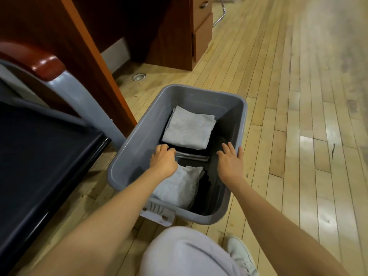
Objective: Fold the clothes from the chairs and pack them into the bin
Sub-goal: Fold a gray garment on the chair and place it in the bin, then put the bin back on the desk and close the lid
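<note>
Directly below the head camera, a grey rectangular plastic bin (137,144) sits on a pale wooden plank floor (288,116). It is just beside the grey metal leg of a chair with a black seat (39,156). Inside the bin lie two piles of folded clothes. The far pile has a light grey folded cloth (189,128) on top of black folded clothes (191,152). The near pile has a second light grey folded cloth (179,186) on top, with dark cloth under it.

The left hand (163,158) reaches into the bin, its fingers curled round the near edge of the black folded clothes. The right hand (231,162) is spread flat with straight fingers and holds nothing. It hovers over the right side of the bin, its little finger near the rim.

A red-brown wooden desk (139,26) stands behind the bin. A knee in pale lilac trousers (189,253) and a white shoe (243,253) show at the bottom edge.
</note>
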Motion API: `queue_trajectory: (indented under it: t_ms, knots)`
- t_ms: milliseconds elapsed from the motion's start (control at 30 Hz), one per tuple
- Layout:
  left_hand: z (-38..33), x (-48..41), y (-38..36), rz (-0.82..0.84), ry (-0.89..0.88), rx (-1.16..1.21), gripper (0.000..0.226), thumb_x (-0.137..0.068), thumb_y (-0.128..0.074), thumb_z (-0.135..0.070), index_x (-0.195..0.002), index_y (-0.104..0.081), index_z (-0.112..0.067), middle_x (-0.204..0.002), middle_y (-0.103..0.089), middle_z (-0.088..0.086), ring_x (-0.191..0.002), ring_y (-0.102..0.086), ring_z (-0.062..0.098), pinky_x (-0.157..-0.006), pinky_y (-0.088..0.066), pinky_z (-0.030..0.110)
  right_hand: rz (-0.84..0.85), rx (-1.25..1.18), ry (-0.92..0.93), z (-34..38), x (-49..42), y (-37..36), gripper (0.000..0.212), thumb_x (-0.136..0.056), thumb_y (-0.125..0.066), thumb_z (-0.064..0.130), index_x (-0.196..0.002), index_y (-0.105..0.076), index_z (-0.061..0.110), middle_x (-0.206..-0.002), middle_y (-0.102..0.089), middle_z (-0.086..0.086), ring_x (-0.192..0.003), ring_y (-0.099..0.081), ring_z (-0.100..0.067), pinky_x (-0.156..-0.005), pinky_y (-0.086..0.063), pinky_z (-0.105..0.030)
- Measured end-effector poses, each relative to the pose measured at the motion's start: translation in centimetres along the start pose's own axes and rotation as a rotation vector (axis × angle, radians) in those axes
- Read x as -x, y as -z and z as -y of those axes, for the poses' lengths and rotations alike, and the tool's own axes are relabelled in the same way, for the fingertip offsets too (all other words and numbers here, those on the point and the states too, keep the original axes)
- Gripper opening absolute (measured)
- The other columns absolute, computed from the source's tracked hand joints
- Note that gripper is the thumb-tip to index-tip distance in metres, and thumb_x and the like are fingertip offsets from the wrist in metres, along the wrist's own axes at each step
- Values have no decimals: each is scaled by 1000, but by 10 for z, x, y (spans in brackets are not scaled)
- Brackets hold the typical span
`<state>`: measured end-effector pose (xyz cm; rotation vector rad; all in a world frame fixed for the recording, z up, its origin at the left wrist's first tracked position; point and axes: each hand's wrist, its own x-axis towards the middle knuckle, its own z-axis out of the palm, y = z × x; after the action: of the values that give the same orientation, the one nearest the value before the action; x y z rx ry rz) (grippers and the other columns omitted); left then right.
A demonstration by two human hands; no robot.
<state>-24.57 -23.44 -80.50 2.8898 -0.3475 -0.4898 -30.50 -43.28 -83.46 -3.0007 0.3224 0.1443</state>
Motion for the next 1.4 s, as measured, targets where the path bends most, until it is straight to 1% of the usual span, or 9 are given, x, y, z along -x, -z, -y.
queue_trajectory:
  t_ms: [200,333,433,533,733,867,967,1067,1400]
  knots:
    - [-13,-33,8,-123,49,-44,46,-96,-49,-16,-141,-37,-13,-152,-21,12,-143,-13,28,-114,-19,39,11,20,26,-49,-47,12,53,-98,-40,8,-150,-29,13,-162,-4,-5,-149,7,-21,-119,3,-47]
    - [-1,-54,6,-153,232,-227,67,-94,-47,-15,-151,-11,-12,-158,5,18,-146,9,35,-117,2,48,43,60,65,-84,-72,20,56,-97,-39,6,-151,-25,15,-162,-3,-2,-148,7,-17,-119,4,-42]
    - [17,-65,1,-143,369,-128,76,-95,-45,-11,-152,5,-12,-156,1,22,-143,-7,42,-116,-13,52,36,76,95,-102,-85,22,58,-95,-41,4,-151,-27,17,-162,-5,0,-148,6,-16,-119,3,-40]
    - [23,-68,-5,-155,372,100,76,-97,-43,-8,-152,9,-10,-152,-18,19,-127,-38,42,-97,-38,49,23,61,119,-108,-89,19,60,-95,-42,3,-151,-27,17,-161,-7,0,-149,3,-16,-119,2,-39]
    - [19,-93,4,-182,246,111,73,-96,-42,-2,-153,4,-11,-156,-16,17,-129,-38,40,-105,-36,48,-44,-2,65,-117,-79,15,61,-93,-44,-1,-150,-29,14,-161,-6,-3,-149,5,-19,-120,-3,-37]
    - [4,-121,11,-180,203,84,66,-99,-38,-8,-154,-1,-13,-150,-27,20,-126,-40,39,-104,-36,48,-122,-284,-205,-122,-71,16,64,-94,-39,-3,-152,-19,14,-161,4,-10,-148,1,-30,-116,-21,-36]
    - [5,-132,12,-197,222,70,62,-102,-38,-18,-154,-5,-19,-146,-32,20,-118,-46,40,-91,-40,47,-80,-355,-313,-117,-75,14,74,-94,-40,-1,-154,-1,20,-155,-11,-17,-107,-53,-33,-87,-52,-40]
    - [14,-152,17,-211,193,75,65,-100,-45,-27,-154,-9,-24,-138,-44,20,-112,-51,39,-84,-44,45,-99,-369,-396,-118,-84,5,82,-92,-40,-1,-152,8,27,-135,-32,-18,-64,-55,-26,-61,-55,-43]
    - [4,-143,54,-251,155,342,66,-96,-57,-20,-152,-22,-22,-133,-55,17,-115,-56,34,-94,-45,40,-55,-546,-447,-120,-94,60,81,-92,-45,-2,-153,-7,34,-114,-42,-9,-67,-44,-12,-68,-43,-29]
